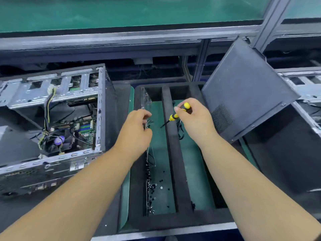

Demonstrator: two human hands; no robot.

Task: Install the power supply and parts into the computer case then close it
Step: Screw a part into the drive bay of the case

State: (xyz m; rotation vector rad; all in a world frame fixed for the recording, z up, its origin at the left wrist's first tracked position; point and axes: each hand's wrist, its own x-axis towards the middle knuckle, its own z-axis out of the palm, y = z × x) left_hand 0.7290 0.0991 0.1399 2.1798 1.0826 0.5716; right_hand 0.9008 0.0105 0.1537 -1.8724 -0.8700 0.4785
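The computer case (52, 122) is lying open at the desk's left edge; the right hand (194, 122) is gripping a screwdriver (175, 115), while the left hand (137, 131) is pinching something too small to tell.

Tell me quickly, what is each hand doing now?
Left hand: fingers curled over the tray; a grip cannot be told.
Right hand: holds the screwdriver.

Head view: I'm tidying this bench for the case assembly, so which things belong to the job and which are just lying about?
For the job:
open computer case
side panel
screwdriver, held in right hand
loose screws in foam tray
left hand, fingers curled over the tray

Lying about:
black cable in the tray's right slot
second case, far right
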